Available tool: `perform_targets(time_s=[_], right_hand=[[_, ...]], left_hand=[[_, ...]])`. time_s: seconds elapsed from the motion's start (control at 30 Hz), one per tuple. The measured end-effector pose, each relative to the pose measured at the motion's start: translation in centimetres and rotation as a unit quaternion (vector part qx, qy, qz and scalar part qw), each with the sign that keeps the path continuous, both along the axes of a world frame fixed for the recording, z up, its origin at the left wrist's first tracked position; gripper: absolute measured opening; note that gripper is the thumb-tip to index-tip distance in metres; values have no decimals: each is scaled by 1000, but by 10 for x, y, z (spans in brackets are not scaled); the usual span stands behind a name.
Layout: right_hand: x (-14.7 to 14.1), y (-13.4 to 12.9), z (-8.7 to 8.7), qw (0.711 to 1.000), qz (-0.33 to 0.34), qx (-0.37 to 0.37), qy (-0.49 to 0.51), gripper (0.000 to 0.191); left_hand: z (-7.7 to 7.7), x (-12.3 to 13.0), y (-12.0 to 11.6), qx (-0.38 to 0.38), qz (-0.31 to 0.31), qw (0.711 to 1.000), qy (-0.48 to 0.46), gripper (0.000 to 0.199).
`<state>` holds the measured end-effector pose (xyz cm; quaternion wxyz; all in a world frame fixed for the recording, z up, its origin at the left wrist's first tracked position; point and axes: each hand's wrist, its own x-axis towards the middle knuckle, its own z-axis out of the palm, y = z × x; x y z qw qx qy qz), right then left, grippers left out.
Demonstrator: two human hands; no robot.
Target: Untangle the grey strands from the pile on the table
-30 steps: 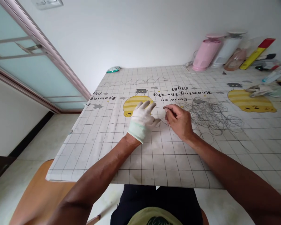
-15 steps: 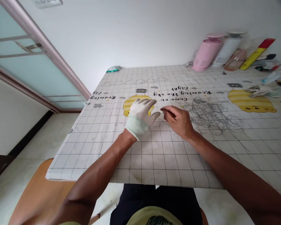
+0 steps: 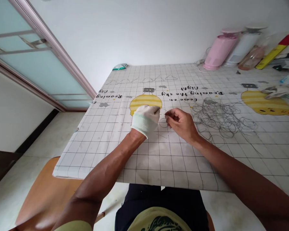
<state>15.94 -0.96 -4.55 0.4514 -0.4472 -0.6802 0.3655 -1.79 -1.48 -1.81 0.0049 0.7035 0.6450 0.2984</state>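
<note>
My left hand, in a white glove with a pale green cuff, is closed with its fingers curled down over the table. Bare, my right hand pinches with thumb and forefinger just to the right of it. Between the two hands a thin wire curves in a small loop; its ends are hidden by the fingers. A tangled heap of thin dark wire lies beside my right hand. Several bent wire shapes, some triangular and some rounded, lie in a row toward the back of the table.
A checked tablecloth with printed yellow bears covers the table. Along the back right stand a pink cylindrical device, a white one and a yellow-red box. Another glove lies at right. A green packet sits at the back corner.
My left hand has gone from spread fingers to a closed grip, turning down near the wire. My right hand stays pinched in nearly the same place. The view has shifted slightly.
</note>
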Motion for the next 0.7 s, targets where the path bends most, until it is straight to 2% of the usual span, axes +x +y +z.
perform_targets(time_s=[0.1, 0.27, 0.57, 0.7], right_hand=[[-2, -1, -1, 1000, 0, 24, -4, 24], [-1, -3, 0, 998, 21, 39, -38, 21], [0, -2, 2, 998, 27, -22, -52, 19], [1, 0, -1, 997, 4, -5, -80, 20]], left_hand=[[6, -3, -2, -24, 5, 998, -65, 30], [13, -9, 2, -109, -22, 980, -164, 26], [9, -25, 7, -185, -52, 951, -242, 27], [6, -30, 11, -232, -83, 931, -269, 30]])
